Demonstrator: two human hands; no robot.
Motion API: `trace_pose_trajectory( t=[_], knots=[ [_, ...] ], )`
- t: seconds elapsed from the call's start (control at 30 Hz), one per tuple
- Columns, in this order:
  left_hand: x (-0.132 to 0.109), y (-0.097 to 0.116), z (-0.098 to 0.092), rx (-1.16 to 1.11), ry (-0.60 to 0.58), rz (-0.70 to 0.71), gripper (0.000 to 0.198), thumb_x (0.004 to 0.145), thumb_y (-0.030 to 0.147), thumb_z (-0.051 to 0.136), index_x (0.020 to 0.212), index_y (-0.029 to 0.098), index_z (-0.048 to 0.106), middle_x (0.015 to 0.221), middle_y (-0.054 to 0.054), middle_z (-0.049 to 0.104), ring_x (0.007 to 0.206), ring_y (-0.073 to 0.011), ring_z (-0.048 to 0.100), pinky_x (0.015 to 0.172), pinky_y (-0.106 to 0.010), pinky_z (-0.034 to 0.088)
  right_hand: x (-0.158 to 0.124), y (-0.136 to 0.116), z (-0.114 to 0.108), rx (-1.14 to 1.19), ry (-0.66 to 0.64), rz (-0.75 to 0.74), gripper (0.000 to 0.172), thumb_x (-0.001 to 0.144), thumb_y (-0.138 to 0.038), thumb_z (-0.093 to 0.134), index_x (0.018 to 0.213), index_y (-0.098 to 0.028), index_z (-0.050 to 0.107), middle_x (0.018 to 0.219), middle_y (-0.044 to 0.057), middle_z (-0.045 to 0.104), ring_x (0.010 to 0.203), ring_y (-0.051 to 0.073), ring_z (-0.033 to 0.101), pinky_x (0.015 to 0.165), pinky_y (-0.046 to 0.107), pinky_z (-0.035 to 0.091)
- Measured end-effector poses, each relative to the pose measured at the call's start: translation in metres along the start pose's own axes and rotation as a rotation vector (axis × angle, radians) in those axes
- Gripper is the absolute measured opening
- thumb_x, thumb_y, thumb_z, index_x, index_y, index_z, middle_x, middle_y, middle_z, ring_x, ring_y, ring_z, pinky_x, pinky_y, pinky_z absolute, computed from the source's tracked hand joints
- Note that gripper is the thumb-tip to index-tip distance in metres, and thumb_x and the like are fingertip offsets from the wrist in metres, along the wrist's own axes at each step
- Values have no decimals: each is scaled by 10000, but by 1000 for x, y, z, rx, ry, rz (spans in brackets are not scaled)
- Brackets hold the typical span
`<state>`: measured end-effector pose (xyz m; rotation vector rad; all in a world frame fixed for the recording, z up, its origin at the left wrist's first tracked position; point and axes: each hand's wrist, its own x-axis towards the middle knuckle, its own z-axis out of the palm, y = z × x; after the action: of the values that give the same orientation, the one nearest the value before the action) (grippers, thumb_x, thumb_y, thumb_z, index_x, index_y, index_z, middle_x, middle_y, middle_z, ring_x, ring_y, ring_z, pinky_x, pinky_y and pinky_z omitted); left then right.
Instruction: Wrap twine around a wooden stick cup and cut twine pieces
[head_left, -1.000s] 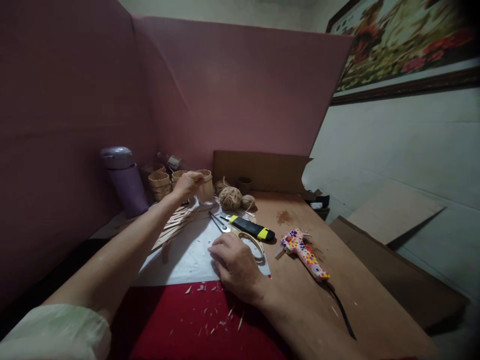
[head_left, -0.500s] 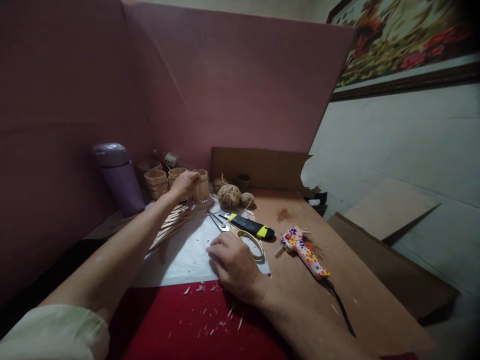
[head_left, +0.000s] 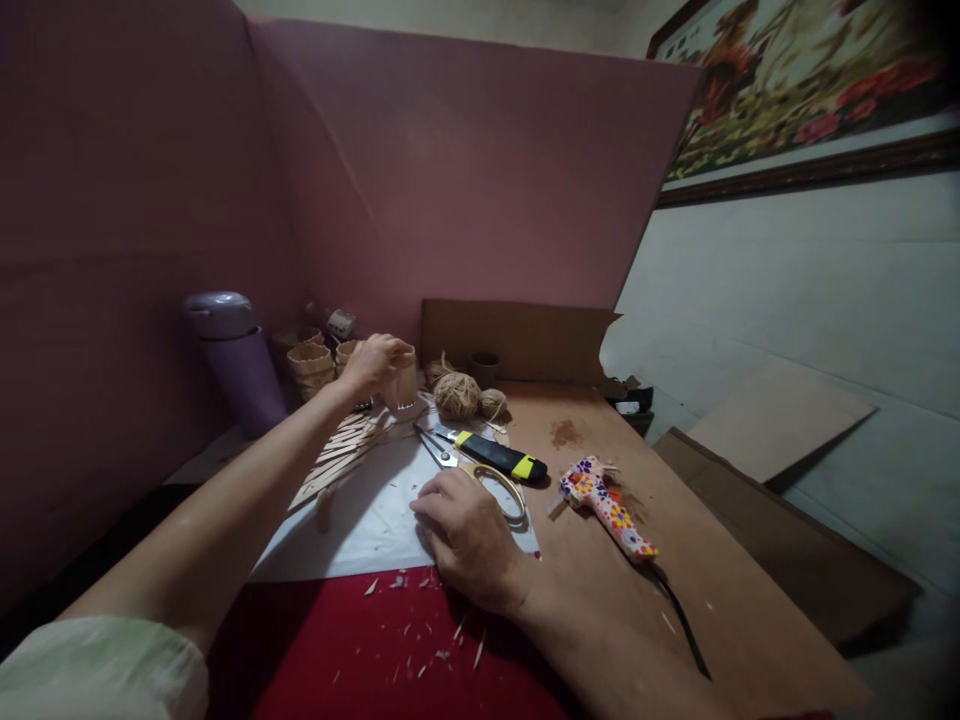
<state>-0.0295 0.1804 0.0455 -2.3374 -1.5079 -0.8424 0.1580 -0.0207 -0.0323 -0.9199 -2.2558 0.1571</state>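
My left hand [head_left: 373, 367] reaches to the back of the work surface, its fingers curled at the rim of a small pale wooden cup [head_left: 406, 385]. The cup stands upright beside balls of twine [head_left: 456, 396]. Loosely bent, my right hand [head_left: 466, 540] rests on the white sheet [head_left: 360, 545] with nothing visible in it. Just past its knuckles lie gold-handled scissors [head_left: 510, 497] and a black and yellow utility knife [head_left: 501, 456]. Thin wooden sticks [head_left: 341, 455] are spread beneath my left forearm.
More small wooden cups [head_left: 311, 368] and a purple bottle [head_left: 244, 370] stand at the back left. A flower-patterned glue gun [head_left: 607, 505] with a black cord lies on the right. Shavings litter the red cloth [head_left: 390, 660]. Cardboard [head_left: 517, 340] stands at the back.
My left hand has shifted slightly at the cup's rim, its knuckles a little higher. My right hand stays in place. The view has tilted a little.
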Motion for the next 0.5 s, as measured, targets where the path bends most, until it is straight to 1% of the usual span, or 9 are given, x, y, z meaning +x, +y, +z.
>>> trace_pose_trajectory(
  t=[0.1, 0.17, 0.23, 0.3, 0.37, 0.43, 0.5],
  knots=[
    [3, 1, 0, 24, 1, -79, 208, 744, 369, 608, 850, 252, 744, 889, -64, 727, 901, -249, 618, 787, -318, 423, 0, 0, 0, -1, -1, 7, 149, 772, -89, 553, 855, -176, 640, 929, 54, 602, 906, 174, 492, 798, 300, 406],
    [5, -4, 2, -33, -34, -105, 165, 724, 311, 611, 786, 253, 752, 799, -50, 730, 840, -240, 638, 749, -301, 431, 0, 0, -1, 1, 2, 13, 150, 774, -89, 551, 858, -176, 641, 929, 55, 603, 905, 174, 492, 794, 300, 407],
    [7, -10, 4, -106, -67, -101, 170, 693, 221, 601, 764, 237, 756, 771, -39, 731, 814, -228, 646, 715, -278, 439, 0, -1, -1, 4, 1, 12, 146, 783, -101, 549, 863, -179, 644, 927, 58, 604, 905, 175, 492, 796, 303, 409],
    [10, -15, 5, -141, -80, -99, 236, 646, 142, 591, 796, 210, 760, 818, -41, 738, 826, -224, 648, 704, -264, 450, 0, -1, -1, 4, -2, 12, 143, 786, -106, 549, 863, -177, 647, 922, 60, 605, 903, 176, 493, 798, 305, 411],
    [11, -16, 5, -174, -80, -102, 310, 627, 111, 577, 864, 194, 758, 906, -42, 738, 853, -216, 647, 713, -250, 457, 0, -1, -2, 1, -5, 11, 144, 783, -105, 551, 861, -175, 649, 924, 60, 606, 904, 177, 495, 801, 303, 411],
    [11, -14, 4, -223, -72, -99, 342, 638, 128, 575, 920, 207, 750, 957, -34, 733, 871, -203, 645, 729, -242, 456, 0, -1, -2, 1, -7, 11, 147, 782, -104, 550, 860, -177, 651, 924, 57, 607, 905, 177, 496, 799, 301, 411],
    [10, -11, 4, -270, -43, -104, 307, 647, 161, 592, 897, 234, 753, 922, -29, 738, 869, -199, 643, 739, -246, 451, 1, -1, -2, 4, -4, 13, 150, 780, -104, 551, 865, -179, 650, 924, 56, 608, 905, 177, 498, 798, 302, 410]
  ],
)
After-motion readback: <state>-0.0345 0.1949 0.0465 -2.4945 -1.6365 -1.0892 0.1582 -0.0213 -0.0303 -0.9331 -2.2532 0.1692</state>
